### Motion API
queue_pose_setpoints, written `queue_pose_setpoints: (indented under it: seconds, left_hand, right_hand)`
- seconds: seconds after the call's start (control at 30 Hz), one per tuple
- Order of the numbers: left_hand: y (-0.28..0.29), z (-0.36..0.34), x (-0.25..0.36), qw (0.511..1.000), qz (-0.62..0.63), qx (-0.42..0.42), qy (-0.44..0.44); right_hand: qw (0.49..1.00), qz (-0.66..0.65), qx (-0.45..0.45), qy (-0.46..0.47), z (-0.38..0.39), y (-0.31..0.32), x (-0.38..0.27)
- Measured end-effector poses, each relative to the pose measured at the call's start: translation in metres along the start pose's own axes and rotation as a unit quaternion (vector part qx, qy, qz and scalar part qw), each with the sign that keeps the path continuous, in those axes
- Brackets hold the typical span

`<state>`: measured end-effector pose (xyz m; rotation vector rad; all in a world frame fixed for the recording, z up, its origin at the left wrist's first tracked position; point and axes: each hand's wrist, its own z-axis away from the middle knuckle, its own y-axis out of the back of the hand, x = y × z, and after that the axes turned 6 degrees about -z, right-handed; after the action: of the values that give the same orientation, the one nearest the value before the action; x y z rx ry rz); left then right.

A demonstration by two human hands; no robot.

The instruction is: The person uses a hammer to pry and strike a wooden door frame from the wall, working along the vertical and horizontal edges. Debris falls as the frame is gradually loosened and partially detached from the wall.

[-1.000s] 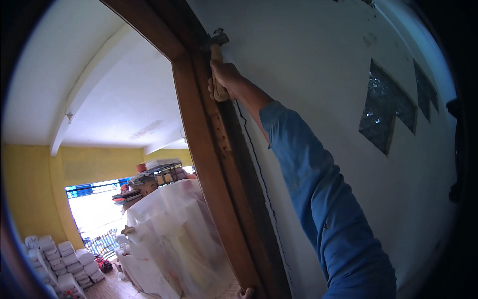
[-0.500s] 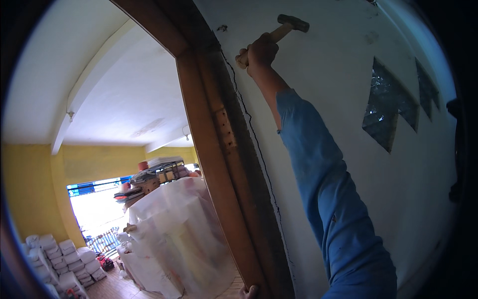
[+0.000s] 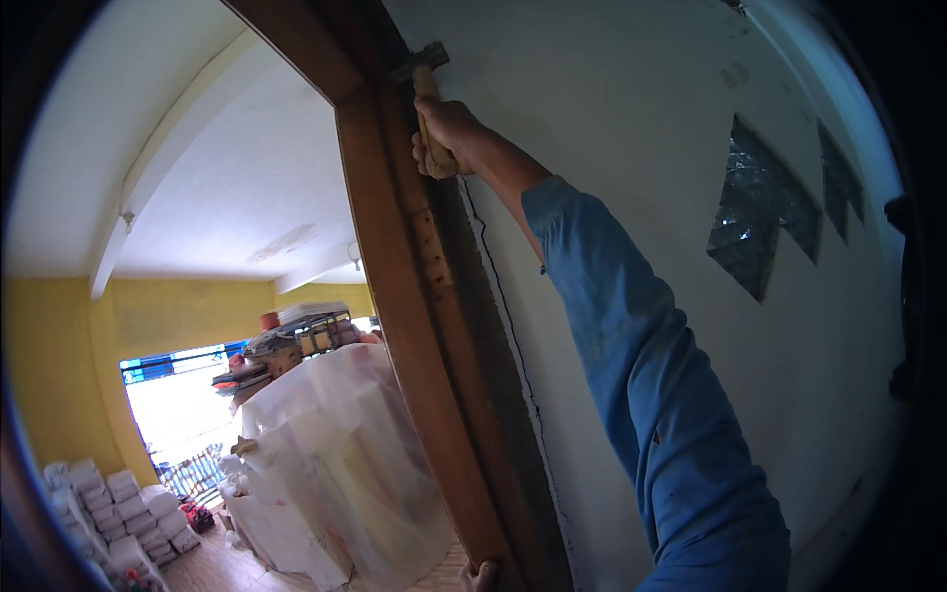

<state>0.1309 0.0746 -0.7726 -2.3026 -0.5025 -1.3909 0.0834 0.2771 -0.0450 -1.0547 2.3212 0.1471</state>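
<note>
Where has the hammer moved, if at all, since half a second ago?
Yes: the hammer moved left, from over the white wall to the door frame.

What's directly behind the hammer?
Behind the hammer, the wooden door frame and white wall show around its head. What lies directly behind the head and the right hand is covered, so I can't tell what is there.

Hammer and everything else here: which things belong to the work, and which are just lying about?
Part of the work:
hammer, in the right hand
door frame, left hand at its edge

Just lying about:
white bundles, stacked
plastic sheet
clutter above it
</note>
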Motion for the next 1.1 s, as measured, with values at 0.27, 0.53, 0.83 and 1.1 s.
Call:
queue_pose_setpoints:
  seconds: [0.27,0.53,0.83,1.1]
  left_hand:
    - [0.000,-0.002,0.001,1.000,-0.002,0.001,-0.005]
    - [0.001,-0.003,0.002,1.000,-0.007,0.001,-0.011]
    - [-0.002,0.002,0.020,1.000,-0.008,0.012,-0.022]
    - [-0.009,0.002,0.042,0.996,-0.027,0.054,-0.072]
  right_hand:
    - [0.983,-0.055,0.123,0.126,-0.008,0.062,-0.019]
    - [0.914,-0.255,0.255,0.189,-0.050,0.026,-0.005]
    - [0.999,-0.039,-0.004,-0.012,-0.008,0.000,0.012]
    - [0.998,0.044,0.026,0.041,0.000,0.029,-0.006]
